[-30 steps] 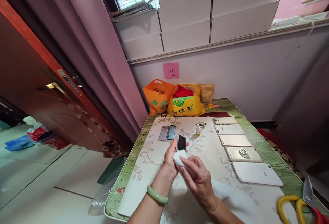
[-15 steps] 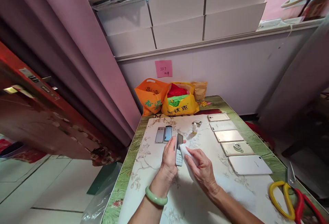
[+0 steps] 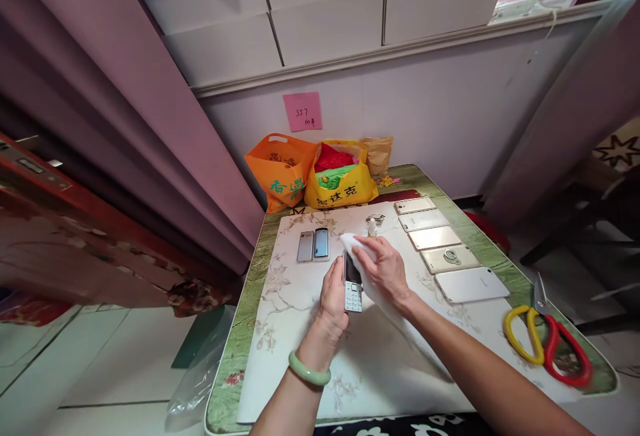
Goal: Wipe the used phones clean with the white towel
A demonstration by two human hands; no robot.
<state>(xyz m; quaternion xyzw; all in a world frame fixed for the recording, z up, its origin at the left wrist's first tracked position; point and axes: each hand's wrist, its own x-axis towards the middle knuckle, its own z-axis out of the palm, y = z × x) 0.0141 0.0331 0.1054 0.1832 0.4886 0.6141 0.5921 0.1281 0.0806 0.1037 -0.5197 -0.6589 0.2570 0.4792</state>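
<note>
My left hand (image 3: 334,295), a green bangle on its wrist, is closed round the left side of a keypad mobile phone (image 3: 353,297). The phone's keys and dark screen face up toward me. In my right hand (image 3: 384,268) a white cloth (image 3: 351,242) is pinched, its tip at the top of the phone; I cannot tell whether it touches the screen. The rest of the cloth hangs down below my right forearm. Beyond that hand stands a small white bottle (image 3: 372,226), partly hidden. Two small phones, one silver (image 3: 305,247) and one blue (image 3: 321,244), lie left of my hands.
Several smartphones (image 3: 471,285) lie in a column on the right of the patterned mat (image 3: 290,356). Scissors (image 3: 543,339) with yellow and red handles rest at the right edge. An orange bag (image 3: 283,169) and a yellow bag (image 3: 343,186) stand at the back against the wall.
My right hand has lifted the cloth from beside the phone's keypad up to its top end. The phone now faces me more squarely. The whole view has tilted downward.
</note>
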